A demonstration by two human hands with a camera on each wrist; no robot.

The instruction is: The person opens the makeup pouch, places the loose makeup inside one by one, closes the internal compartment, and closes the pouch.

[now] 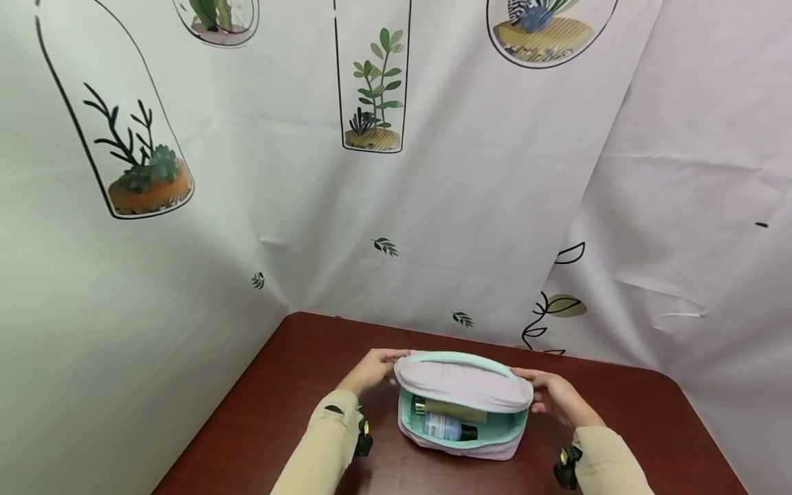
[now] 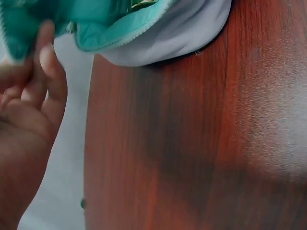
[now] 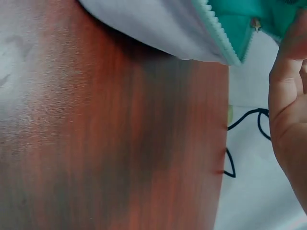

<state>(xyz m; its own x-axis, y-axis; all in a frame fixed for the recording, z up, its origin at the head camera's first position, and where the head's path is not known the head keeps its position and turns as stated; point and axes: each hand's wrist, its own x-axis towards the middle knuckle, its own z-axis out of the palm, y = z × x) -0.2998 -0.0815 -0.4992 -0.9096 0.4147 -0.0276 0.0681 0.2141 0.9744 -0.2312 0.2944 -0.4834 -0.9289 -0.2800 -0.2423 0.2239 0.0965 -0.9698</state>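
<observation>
A pale lilac cosmetic bag with a mint lining stands unzipped on the table, its padded lid partly raised. At the lid's left end, my left hand grips the edge between fingers and thumb. My right hand holds the opposite end the same way. Inside lie a blue bottle with a black cap and, behind it, a tan tube-like item with a gold end. The wrist views show the mint lining and the zipper teeth close to the fingers.
The bag rests on a dark red wood-grain table. Behind and to the left of the table hangs white cloth printed with plants in glass jars. A dark wrist camera is strapped to the left sleeve, another to the right.
</observation>
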